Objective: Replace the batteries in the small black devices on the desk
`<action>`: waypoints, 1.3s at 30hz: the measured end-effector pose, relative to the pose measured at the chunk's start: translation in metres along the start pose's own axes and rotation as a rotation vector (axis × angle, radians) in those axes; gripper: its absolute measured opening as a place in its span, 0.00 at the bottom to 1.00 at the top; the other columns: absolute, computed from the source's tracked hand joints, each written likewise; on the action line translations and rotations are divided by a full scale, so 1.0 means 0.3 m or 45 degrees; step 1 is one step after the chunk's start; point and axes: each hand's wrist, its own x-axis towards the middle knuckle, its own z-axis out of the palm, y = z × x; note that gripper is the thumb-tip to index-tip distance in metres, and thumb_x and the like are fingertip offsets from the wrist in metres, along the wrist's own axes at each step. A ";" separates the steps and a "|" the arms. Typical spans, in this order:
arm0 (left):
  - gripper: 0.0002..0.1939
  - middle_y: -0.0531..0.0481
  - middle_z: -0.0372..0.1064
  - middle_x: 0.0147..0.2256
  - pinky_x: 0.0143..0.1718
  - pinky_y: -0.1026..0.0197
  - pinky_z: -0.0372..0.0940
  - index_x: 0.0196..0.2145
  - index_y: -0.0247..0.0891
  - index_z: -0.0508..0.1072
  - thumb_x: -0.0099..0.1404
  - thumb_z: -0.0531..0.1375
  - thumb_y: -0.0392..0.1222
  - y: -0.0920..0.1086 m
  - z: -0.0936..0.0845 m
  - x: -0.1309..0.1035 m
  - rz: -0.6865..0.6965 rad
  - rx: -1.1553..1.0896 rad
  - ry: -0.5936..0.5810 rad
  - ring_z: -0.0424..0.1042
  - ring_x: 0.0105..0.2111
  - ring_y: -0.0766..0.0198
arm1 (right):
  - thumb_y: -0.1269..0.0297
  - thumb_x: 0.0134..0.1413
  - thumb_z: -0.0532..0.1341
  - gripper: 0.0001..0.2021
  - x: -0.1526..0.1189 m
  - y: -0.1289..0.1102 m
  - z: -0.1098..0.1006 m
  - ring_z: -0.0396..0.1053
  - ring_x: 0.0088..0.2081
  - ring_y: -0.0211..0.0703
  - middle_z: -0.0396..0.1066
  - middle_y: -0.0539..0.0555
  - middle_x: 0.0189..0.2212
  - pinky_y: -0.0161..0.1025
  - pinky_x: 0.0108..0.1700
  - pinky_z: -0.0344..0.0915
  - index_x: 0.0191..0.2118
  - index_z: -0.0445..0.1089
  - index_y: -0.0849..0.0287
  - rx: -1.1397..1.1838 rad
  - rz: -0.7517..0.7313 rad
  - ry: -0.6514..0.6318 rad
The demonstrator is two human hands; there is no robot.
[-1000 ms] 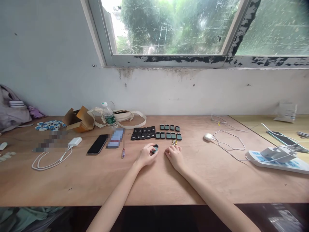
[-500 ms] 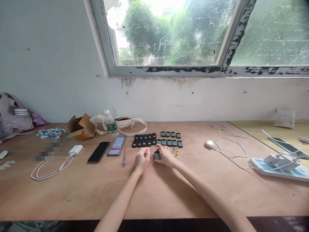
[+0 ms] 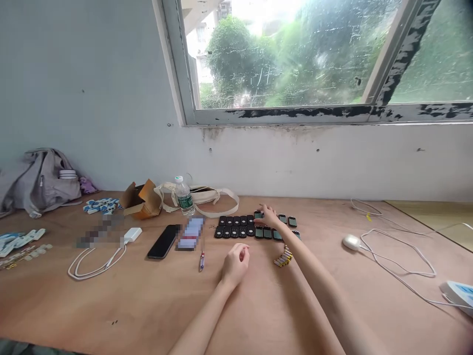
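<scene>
My right hand [image 3: 266, 217] reaches to the back left end of the block of small dark devices with grey-green screens. Its thumb and fingers close around one small screen device [image 3: 258, 215]; other devices are partly hidden beneath the hand. Beside them on the left stand two rows of small black oval pieces [image 3: 235, 231], some with a pale round mark. My left hand [image 3: 235, 264] rests curled on the table in front of these rows, and whether anything is in it is hidden. Near my right forearm lies a curved row of yellow-and-silver cylinders [image 3: 283, 257] that look like batteries.
Left of my hands lie a pen [image 3: 201, 261], a black phone [image 3: 163, 241] and a white charger [image 3: 132, 235] with its cable. A water bottle [image 3: 185, 196], a cloth strap bag and an open carton [image 3: 142, 199] stand behind. Rightward are a white mouse-like object [image 3: 351, 242] and cables.
My right hand has moved the small screen device from the front of the rows away to the back row's left end. My left hand stays curled. The camera view has shifted left.
</scene>
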 end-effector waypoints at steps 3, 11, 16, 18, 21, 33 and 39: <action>0.12 0.47 0.72 0.36 0.31 0.63 0.66 0.36 0.38 0.72 0.65 0.50 0.39 0.001 0.001 0.005 -0.026 -0.011 -0.004 0.71 0.28 0.65 | 0.58 0.39 0.70 0.35 0.017 0.013 0.011 0.61 0.53 0.60 0.70 0.62 0.47 0.53 0.51 0.55 0.54 0.59 0.58 0.001 0.015 -0.025; 0.12 0.47 0.72 0.37 0.32 0.62 0.66 0.36 0.37 0.73 0.65 0.50 0.39 0.000 0.000 0.008 -0.038 -0.001 -0.025 0.71 0.28 0.64 | 0.55 0.56 0.57 0.19 -0.084 0.001 -0.091 0.64 0.49 0.49 0.70 0.58 0.46 0.44 0.45 0.63 0.51 0.62 0.58 0.212 -0.092 0.159; 0.12 0.47 0.72 0.36 0.32 0.62 0.66 0.36 0.38 0.73 0.65 0.49 0.39 -0.003 0.003 0.007 0.024 0.028 -0.045 0.70 0.28 0.64 | 0.62 0.61 0.50 0.10 -0.367 0.046 -0.154 0.67 0.39 0.47 0.72 0.55 0.36 0.43 0.41 0.65 0.40 0.68 0.56 0.160 -0.199 0.421; 0.13 0.46 0.72 0.36 0.32 0.62 0.66 0.36 0.37 0.73 0.65 0.49 0.40 -0.009 0.005 0.008 0.045 0.041 -0.055 0.71 0.28 0.64 | 0.64 0.60 0.51 0.10 -0.466 0.100 -0.162 0.66 0.40 0.49 0.71 0.56 0.36 0.46 0.43 0.64 0.39 0.69 0.55 0.070 -0.183 0.522; 0.13 0.46 0.73 0.37 0.31 0.62 0.66 0.36 0.38 0.73 0.65 0.49 0.40 -0.017 0.007 0.006 0.056 0.050 -0.061 0.71 0.27 0.64 | 0.62 0.59 0.51 0.10 -0.544 0.195 -0.162 0.65 0.42 0.53 0.70 0.58 0.37 0.50 0.45 0.63 0.39 0.69 0.55 0.006 -0.043 0.601; 0.13 0.47 0.73 0.36 0.30 0.62 0.66 0.35 0.38 0.73 0.65 0.49 0.42 -0.005 -0.002 -0.009 0.082 0.111 -0.050 0.71 0.26 0.64 | 0.56 0.53 0.59 0.28 -0.532 0.246 -0.169 0.58 0.57 0.50 0.61 0.58 0.56 0.49 0.55 0.59 0.58 0.55 0.55 0.152 0.092 0.215; 0.13 0.47 0.73 0.36 0.30 0.62 0.66 0.35 0.38 0.73 0.65 0.49 0.42 0.000 -0.008 -0.013 0.087 0.133 -0.054 0.71 0.26 0.64 | 0.56 0.50 0.62 0.28 -0.524 0.266 -0.161 0.61 0.54 0.50 0.66 0.56 0.50 0.48 0.52 0.61 0.57 0.56 0.54 0.239 0.103 0.286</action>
